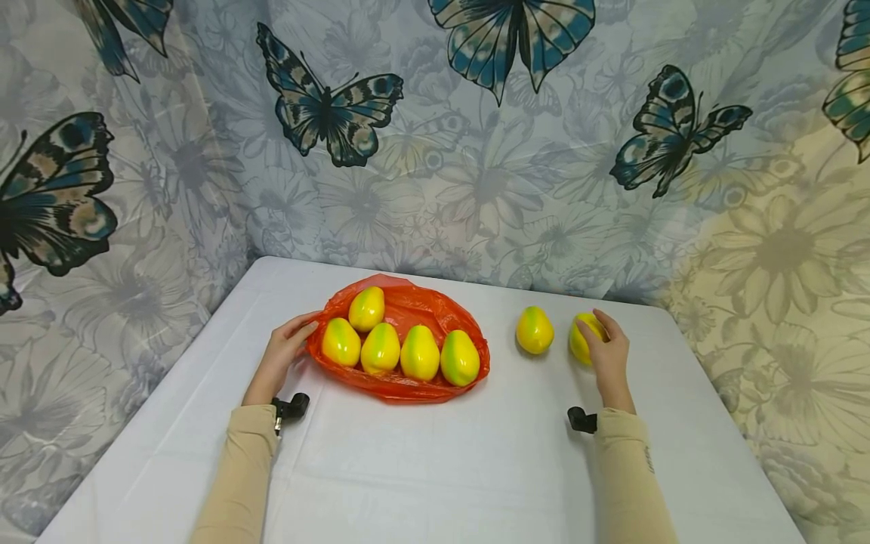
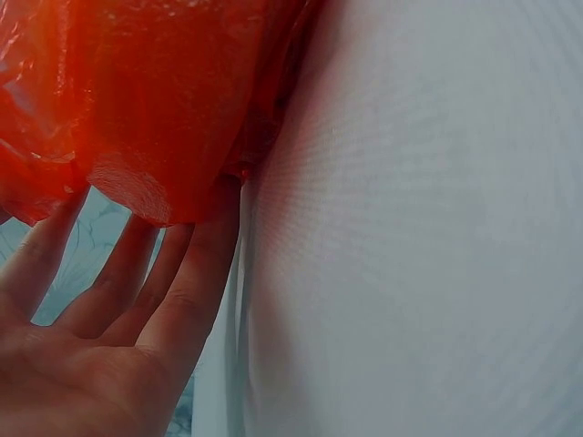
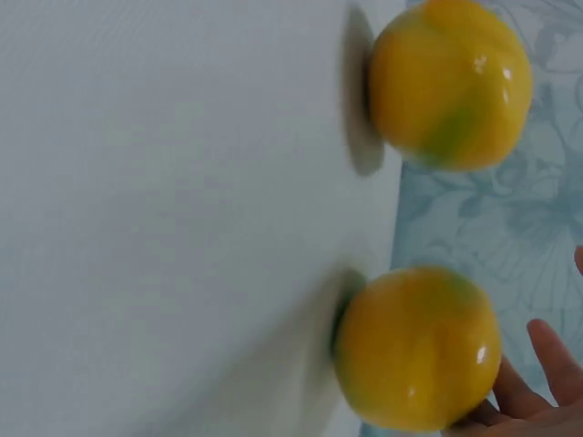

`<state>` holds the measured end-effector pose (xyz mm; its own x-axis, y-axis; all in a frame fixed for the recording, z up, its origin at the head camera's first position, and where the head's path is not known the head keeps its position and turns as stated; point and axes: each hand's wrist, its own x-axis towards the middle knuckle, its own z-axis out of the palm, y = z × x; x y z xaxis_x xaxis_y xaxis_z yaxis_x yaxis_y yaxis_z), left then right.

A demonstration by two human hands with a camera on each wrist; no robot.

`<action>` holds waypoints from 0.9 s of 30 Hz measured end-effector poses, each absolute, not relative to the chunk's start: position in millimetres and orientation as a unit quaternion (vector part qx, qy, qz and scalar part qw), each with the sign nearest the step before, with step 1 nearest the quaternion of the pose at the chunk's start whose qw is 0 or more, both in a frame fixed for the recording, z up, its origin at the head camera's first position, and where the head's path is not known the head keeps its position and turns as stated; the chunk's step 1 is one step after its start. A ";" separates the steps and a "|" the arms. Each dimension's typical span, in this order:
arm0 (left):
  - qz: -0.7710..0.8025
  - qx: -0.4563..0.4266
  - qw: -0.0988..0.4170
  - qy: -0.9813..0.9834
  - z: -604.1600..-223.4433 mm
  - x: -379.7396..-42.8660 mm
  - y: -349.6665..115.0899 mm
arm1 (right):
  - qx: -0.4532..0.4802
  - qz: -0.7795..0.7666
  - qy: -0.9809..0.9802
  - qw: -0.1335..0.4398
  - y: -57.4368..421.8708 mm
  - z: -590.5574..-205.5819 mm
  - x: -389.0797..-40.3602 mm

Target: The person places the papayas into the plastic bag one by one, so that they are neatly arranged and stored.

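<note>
A crinkled red plastic bag [image 1: 435, 302] lies spread open on the table, with several glossy, yellow-green, pear-shaped fruits [image 1: 420, 353] inside it. My left hand [image 1: 282, 357] is at the bag's left rim, its extended fingers [image 2: 187, 291] against the outside of the red plastic. On the right, my right hand [image 1: 612, 363] is around a loose fruit [image 1: 583, 340] of the same kind, thumb and fingers spread. In the right wrist view, some fingertips [image 3: 545, 341] stand apart from this fruit [image 3: 419, 350], while lower fingers are partly hidden behind it.
Another loose fruit [image 1: 535, 330] stands between the bag and my right hand. A white cloth covers the table [image 1: 435, 468]. Behind the table hangs a butterfly-and-flower patterned backdrop [image 1: 489, 196]. Black wrist cameras [image 1: 582, 420] stick out inward from both sleeves.
</note>
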<state>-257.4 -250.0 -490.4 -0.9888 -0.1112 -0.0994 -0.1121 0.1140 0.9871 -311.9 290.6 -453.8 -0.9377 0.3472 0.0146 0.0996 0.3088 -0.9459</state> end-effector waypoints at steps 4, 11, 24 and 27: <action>0.662 -0.074 -0.002 0.746 -490.8 -257.3 -250.3 | -0.164 0.570 -0.798 0.108 297.4 -457.9 -309.8; 0.662 -0.074 -0.004 0.746 -491.9 -257.7 -251.0 | -0.190 0.562 -0.797 0.113 305.9 -465.9 -305.8; 0.664 -0.074 -0.005 0.744 -492.6 -258.8 -251.0 | -0.221 0.582 -0.771 0.134 314.0 -476.6 -304.5; 0.665 -0.069 -0.006 0.744 -493.2 -258.5 -251.2 | -0.225 0.590 -0.763 0.137 314.7 -477.5 -304.0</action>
<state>-258.5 -251.2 -493.2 -0.9905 -0.1094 -0.0830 -0.0946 0.1059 0.9899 -304.0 314.7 -477.5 -0.8609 0.5054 -0.0576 0.1827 0.2016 -0.9623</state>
